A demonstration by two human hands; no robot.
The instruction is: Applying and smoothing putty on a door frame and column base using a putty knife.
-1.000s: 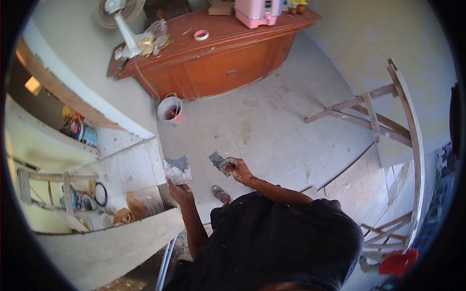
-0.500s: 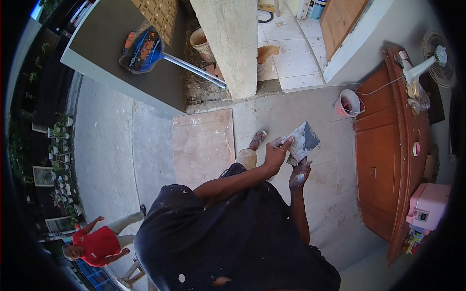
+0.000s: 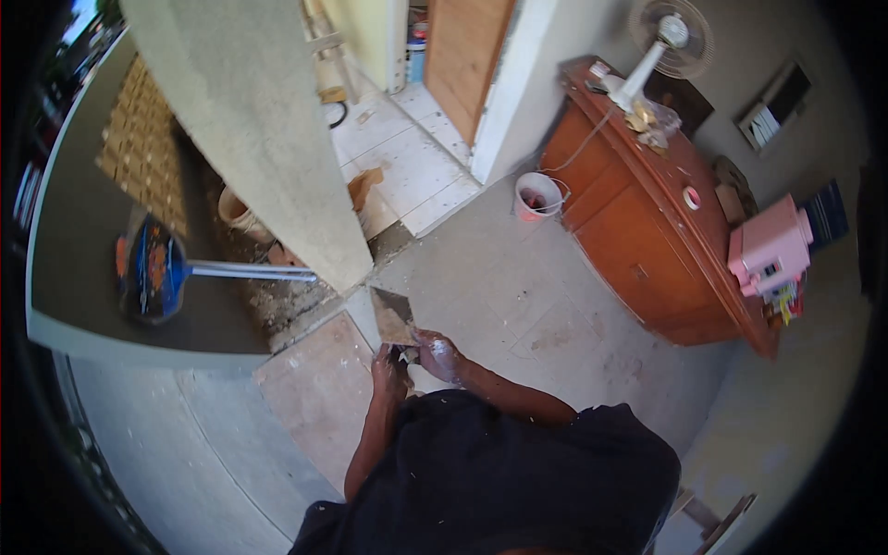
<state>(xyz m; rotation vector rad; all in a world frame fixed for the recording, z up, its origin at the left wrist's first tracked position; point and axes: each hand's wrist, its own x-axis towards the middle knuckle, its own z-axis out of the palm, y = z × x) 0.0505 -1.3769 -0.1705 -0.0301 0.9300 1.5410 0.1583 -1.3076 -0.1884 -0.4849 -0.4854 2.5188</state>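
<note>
My left hand (image 3: 388, 370) and my right hand (image 3: 440, 357) meet low in the middle of the head view, both closed around a flat, putty-smeared plate (image 3: 392, 314) and a smaller piece like a scraper (image 3: 406, 355) beneath it. The plate is tilted, its pale brown and dark face pointing up from my fingers. My right hand is speckled with white paste. Where each hand's grip ends on the two pieces is partly hidden. Below my hands is a worn square board (image 3: 314, 398) lying on the floor.
A concrete column (image 3: 259, 139) and blue dustpan (image 3: 157, 273) are at left, a bucket (image 3: 541, 194) ahead. At right stands a wooden counter (image 3: 629, 259) with a fan (image 3: 671, 37), tape and pink appliance (image 3: 768, 245). A doorway (image 3: 462, 74) opens at the top.
The view has swung around twice. My hands, apart a second ago with a piece in each, have come together. The person in red seen half a second ago is out of view.
</note>
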